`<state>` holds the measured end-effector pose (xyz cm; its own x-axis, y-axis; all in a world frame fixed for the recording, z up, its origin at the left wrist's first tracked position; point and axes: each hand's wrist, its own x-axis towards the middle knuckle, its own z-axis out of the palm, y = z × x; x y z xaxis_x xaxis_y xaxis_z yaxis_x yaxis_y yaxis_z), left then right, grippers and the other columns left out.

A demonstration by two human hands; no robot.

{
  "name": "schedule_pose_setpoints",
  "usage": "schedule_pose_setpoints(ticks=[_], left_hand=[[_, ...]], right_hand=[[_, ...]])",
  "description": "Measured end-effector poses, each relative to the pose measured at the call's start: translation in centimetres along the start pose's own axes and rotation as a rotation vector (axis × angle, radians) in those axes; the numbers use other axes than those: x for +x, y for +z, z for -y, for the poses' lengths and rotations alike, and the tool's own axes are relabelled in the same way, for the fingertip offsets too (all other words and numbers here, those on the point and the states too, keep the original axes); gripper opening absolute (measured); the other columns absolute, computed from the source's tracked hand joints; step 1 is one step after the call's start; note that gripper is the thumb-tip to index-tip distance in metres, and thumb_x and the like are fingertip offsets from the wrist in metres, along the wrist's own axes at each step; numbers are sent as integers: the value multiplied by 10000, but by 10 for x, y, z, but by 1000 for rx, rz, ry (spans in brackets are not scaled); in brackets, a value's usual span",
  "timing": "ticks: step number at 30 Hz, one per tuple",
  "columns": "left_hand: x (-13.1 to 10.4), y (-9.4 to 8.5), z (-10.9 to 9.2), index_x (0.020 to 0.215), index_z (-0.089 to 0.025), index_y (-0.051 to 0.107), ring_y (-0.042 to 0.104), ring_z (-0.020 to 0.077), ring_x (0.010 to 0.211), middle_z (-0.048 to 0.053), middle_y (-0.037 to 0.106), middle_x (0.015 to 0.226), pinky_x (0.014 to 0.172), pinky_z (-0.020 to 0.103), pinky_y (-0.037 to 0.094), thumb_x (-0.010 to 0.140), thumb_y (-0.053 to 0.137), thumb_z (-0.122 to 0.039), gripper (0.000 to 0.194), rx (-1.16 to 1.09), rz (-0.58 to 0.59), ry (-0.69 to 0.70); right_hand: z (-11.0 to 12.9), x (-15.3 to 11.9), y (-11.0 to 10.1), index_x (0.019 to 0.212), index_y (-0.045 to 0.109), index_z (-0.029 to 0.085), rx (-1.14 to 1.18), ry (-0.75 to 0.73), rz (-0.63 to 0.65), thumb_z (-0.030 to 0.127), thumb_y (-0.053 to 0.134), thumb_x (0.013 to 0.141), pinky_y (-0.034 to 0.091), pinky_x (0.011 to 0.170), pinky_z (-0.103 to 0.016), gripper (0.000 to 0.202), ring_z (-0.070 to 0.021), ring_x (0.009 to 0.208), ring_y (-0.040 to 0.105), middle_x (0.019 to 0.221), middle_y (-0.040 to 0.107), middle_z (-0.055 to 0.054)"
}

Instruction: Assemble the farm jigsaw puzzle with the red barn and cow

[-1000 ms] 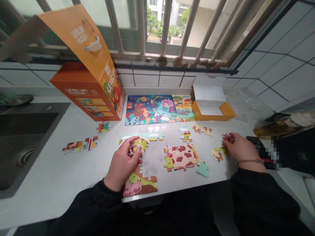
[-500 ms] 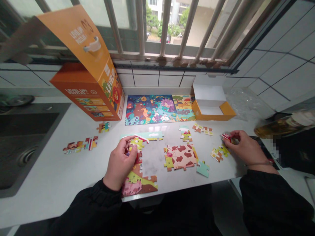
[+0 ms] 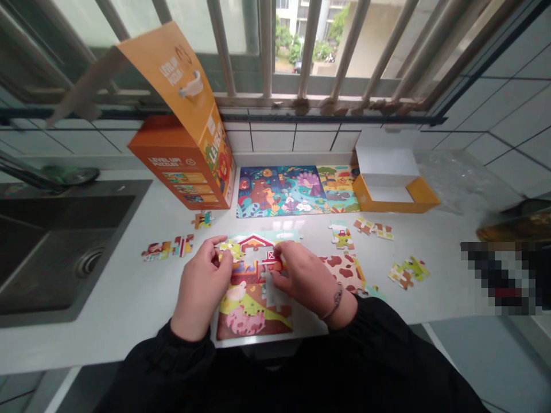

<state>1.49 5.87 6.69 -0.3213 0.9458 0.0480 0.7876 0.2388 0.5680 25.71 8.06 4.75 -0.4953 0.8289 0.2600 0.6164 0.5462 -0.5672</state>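
My right hand (image 3: 303, 278) pinches a red-and-white barn piece (image 3: 270, 257) over the gap in the partly joined farm puzzle (image 3: 247, 315). On the puzzle's left edge rests my left hand (image 3: 202, 287), thumb and forefinger apart beside a yellow-green piece (image 3: 232, 250); I see nothing held in it. The joined cow section (image 3: 346, 272) lies right of my right hand, partly hidden by it. Above that is a tractor piece group (image 3: 343, 235). Loose joined pieces (image 3: 408, 272) sit further right, and others (image 3: 167, 248) lie at the left.
An orange puzzle box (image 3: 181, 166) stands open at the back left, near the sink (image 3: 64, 252). Behind the farm puzzle lie a finished dark forest puzzle (image 3: 279, 192) and an open yellow box (image 3: 394, 198). Clear plastic wrap (image 3: 456, 180) is at the back right.
My right hand has moved left from the far right, bringing the red-and-white piece over the farm puzzle. My left hand stays at the puzzle's left edge. The camera view has shifted.
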Motion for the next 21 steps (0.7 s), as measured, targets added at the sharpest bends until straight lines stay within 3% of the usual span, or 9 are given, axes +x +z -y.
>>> schedule_pose_setpoints(ticks=[6, 11, 18, 21], left_hand=[[-2, -19, 20, 1309, -253, 731, 727, 248, 821, 30, 777, 917, 698, 313, 472, 950, 552, -367, 417, 98, 90, -65], [-5, -19, 38, 1323, -246, 714, 738, 272, 811, 54, 796, 954, 673, 334, 488, 979, 548, -374, 403, 147, 138, -20], [-15, -8, 47, 1376, -149, 657, 696, 389, 1159, 196, 742, 1261, 996, 506, 540, 1020, 584, -361, 421, 310, -8, 182], [-17, -3, 42, 1365, -158, 662, 657, 398, 1217, 191, 714, 1287, 1061, 549, 523, 1011, 616, -322, 392, 317, -64, 268]], right_hand=[[7, 27, 30, 1106, 526, 232, -11, 11, 2, 129, 653, 908, 489, 818, -365, 257, -249, 927, 587, 999, 642, -59], [11, 36, 45, 1086, 524, 243, 4, -11, 13, 114, 638, 894, 503, 855, -390, 258, -268, 965, 582, 1011, 649, -69], [17, 43, 44, 1137, 559, 248, 73, 6, 50, 142, 672, 937, 540, 910, -425, 253, -279, 1025, 625, 1044, 689, -69], [14, 38, 37, 1186, 576, 232, 80, 32, 32, 163, 690, 961, 550, 932, -436, 262, -283, 1059, 654, 1121, 703, -94]])
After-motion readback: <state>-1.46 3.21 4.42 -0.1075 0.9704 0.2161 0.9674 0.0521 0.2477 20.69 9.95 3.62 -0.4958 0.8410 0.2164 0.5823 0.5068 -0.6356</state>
